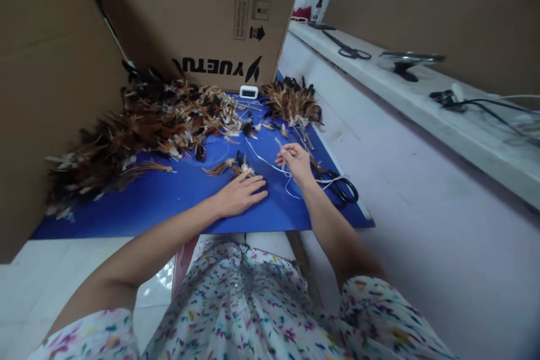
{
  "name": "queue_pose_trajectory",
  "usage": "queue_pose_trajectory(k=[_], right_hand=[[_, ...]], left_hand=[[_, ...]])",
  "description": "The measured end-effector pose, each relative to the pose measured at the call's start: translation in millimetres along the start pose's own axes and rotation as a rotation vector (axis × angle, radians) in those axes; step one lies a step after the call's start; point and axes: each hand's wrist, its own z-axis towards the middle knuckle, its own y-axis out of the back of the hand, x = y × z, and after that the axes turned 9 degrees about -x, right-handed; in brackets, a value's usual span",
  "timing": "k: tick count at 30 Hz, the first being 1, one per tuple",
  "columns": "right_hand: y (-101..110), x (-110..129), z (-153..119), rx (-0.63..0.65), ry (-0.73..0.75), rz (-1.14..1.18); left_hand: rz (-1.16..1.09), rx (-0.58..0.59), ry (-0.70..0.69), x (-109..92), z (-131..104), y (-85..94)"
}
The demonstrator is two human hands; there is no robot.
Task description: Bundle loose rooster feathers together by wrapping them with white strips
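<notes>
My left hand (243, 193) lies palm down on the blue board (169, 219), fingers spread, its fingertips at a small dark and white feather bunch (241, 167). A small brown feather tuft (220, 167) rests just left of that. My right hand (295, 162) is pinched on a thin white string (264, 158), which trails over the board and loops beneath the wrist. Black-handled scissors (343, 188) lie right of my right forearm, with string across them.
A large feather heap (147, 124) spreads along the left and back, below cardboard (169, 5). Behind are a white digital device (248, 92) and another feather bundle (293, 102). The ledge (379, 76) at right holds scissors (348, 50) and cables.
</notes>
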Motion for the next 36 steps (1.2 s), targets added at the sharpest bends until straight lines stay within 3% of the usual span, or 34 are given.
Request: queue_pose_trajectory(k=[6, 9, 12, 15, 18, 19, 22, 25, 30, 33, 36], right_hand=[[-6.3, -23.1, 0.6, 0.064, 0.117, -0.087], [-11.7, -31.3, 4.7, 0.080, 0.130, -0.103], [-20.5, -37.3, 17.8, 0.030, 0.127, -0.145], [-32.1, -40.7, 36.0, -0.069, 0.108, -0.216], [-44.7, -41.8, 53.9, -0.168, 0.100, -0.306], [-48.6, -41.7, 59.3, -0.192, 0.101, -0.335], [-58.1, -40.5, 72.9, -0.244, 0.110, -0.411], [-64.5, -39.4, 83.2, -0.274, 0.115, -0.464], [-70.3, -40.1, 95.6, -0.284, 0.126, -0.504], [-71.9, -41.7, 100.8, -0.284, 0.135, -0.509], [-72.4, -43.3, 104.1, -0.277, 0.149, -0.509]], left_hand=[[0.041, -0.098, 0.189, -12.6, -36.0, 14.5], [0.063, -0.195, 0.197, -4.4, -41.7, 18.9], [0.050, -0.234, 0.273, 27.8, -33.2, 24.5], [0.063, -0.259, 0.531, 80.9, -12.2, 31.8], [0.162, -0.102, 0.750, 137.3, 10.6, 34.7], [0.215, -0.017, 0.792, 153.3, 16.8, 34.0], [0.262, 0.068, 0.840, 187.7, 30.5, 27.5], [0.302, 0.126, 0.859, 204.4, 39.0, 17.7], [0.356, 0.189, 0.854, 215.5, 46.2, 6.6], [0.371, 0.181, 0.859, 222.5, 45.3, 9.9], [0.386, 0.146, 0.880, 231.0, 43.5, 24.0]])
